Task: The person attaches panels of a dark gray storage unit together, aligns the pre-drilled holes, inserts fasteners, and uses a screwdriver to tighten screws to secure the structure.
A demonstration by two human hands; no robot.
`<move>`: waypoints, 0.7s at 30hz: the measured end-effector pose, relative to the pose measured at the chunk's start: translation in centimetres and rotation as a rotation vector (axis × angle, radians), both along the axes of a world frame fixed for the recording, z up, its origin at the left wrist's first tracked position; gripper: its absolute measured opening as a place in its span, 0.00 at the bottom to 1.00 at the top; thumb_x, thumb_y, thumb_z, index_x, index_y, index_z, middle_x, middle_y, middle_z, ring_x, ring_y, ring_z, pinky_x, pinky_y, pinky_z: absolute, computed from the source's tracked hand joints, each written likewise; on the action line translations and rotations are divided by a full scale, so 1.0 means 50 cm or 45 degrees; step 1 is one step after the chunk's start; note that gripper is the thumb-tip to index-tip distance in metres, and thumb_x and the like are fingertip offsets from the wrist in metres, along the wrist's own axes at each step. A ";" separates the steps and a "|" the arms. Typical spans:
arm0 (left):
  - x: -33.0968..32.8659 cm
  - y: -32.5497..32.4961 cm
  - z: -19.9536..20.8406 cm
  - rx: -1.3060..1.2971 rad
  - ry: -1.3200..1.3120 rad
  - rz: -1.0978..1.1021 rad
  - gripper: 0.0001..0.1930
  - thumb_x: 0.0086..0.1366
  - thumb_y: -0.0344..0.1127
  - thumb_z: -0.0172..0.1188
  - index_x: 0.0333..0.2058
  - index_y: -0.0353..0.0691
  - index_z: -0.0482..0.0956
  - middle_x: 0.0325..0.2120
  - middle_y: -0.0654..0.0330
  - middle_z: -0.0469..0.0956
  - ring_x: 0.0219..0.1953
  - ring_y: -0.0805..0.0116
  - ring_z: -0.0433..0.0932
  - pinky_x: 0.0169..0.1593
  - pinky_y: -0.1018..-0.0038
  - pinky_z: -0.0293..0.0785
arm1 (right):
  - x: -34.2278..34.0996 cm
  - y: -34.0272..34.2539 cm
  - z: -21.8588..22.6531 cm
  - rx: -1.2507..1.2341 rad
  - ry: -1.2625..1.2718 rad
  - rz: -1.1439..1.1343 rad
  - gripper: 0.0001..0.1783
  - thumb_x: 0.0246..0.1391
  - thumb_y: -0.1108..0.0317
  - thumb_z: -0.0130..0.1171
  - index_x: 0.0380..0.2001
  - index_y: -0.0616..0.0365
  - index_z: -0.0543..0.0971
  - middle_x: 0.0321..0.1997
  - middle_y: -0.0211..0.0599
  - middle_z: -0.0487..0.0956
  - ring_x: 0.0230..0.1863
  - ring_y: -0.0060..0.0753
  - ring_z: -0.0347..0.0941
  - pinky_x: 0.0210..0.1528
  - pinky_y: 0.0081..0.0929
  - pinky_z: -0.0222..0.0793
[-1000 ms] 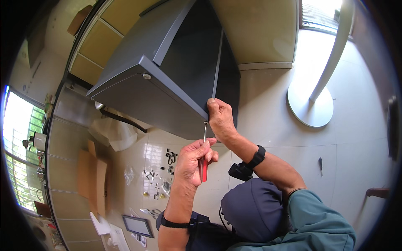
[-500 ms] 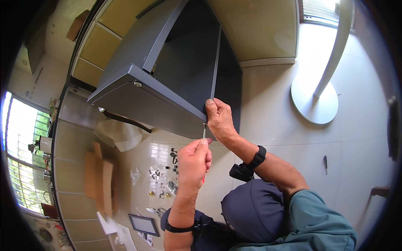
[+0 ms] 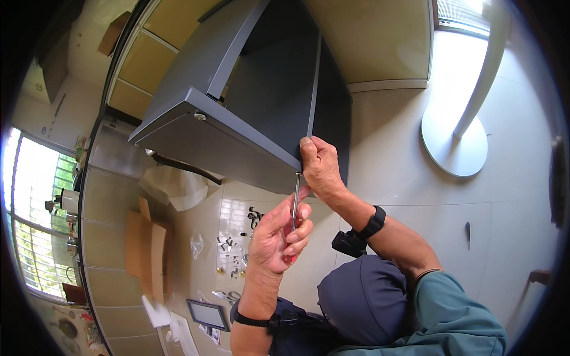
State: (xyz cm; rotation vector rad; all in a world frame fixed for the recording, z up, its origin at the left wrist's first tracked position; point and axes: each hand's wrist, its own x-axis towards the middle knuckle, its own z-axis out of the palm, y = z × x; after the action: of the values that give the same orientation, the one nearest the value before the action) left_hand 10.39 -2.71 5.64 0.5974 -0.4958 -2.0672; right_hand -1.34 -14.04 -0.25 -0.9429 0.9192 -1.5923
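A dark grey metal cabinet (image 3: 219, 145) lies tilted at the upper middle, its open compartments showing. My right hand (image 3: 322, 169) grips its lower corner, the thumb pressed on the front edge by the divider. My left hand (image 3: 270, 240) is closed around a screwdriver (image 3: 296, 199) with a red handle, mostly hidden in the palm. The shaft points up and its tip meets the cabinet's underside close to the right hand. Whether a screw sits at the tip is too small to tell. A round metal fitting (image 3: 200, 116) shows at the underside's other corner.
Small hardware (image 3: 228, 244) is spread on the floor at left, near scissors (image 3: 233, 298) and a dark-framed panel (image 3: 208, 315). Beyond stands an open cardboard box (image 3: 148, 252). On the right are a white round pedestal base (image 3: 454, 142) and a small dark tool (image 3: 468, 234).
My left hand has turned, its fingers loosening and re-forming on the screwdriver so more of the shaft shows. The right hand keeps its hold on the cabinet. The whole view has shifted slightly.
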 end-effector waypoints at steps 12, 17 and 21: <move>-0.005 0.013 -0.016 -0.183 0.093 0.493 0.38 0.49 0.23 0.58 0.60 0.21 0.56 0.64 0.39 0.53 0.53 0.57 0.67 0.35 0.81 0.72 | 0.000 0.002 0.011 -0.005 -0.023 0.019 0.22 0.60 0.59 0.47 0.18 0.64 0.67 0.13 0.27 0.61 0.19 0.19 0.55 0.21 0.26 0.55; -0.006 0.017 0.006 0.135 -0.037 0.792 0.24 0.61 0.40 0.58 0.50 0.27 0.72 0.54 0.42 0.70 0.38 0.64 0.76 0.26 0.81 0.73 | 0.000 0.002 0.010 0.014 0.007 0.010 0.23 0.60 0.59 0.48 0.17 0.64 0.66 0.13 0.27 0.61 0.19 0.20 0.55 0.21 0.26 0.54; -0.015 0.033 0.005 0.565 -0.346 0.612 0.24 0.67 0.55 0.49 0.38 0.36 0.79 0.32 0.53 0.80 0.11 0.80 0.65 0.09 0.84 0.56 | -0.002 -0.001 0.002 0.015 0.024 -0.005 0.22 0.60 0.59 0.47 0.17 0.64 0.65 0.13 0.28 0.61 0.19 0.20 0.55 0.21 0.26 0.54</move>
State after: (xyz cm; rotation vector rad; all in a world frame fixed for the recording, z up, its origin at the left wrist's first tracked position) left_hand 9.65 -1.06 5.86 1.1480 -0.0222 -1.6398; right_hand -1.47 -14.06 -0.13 -0.9500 0.9433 -1.5819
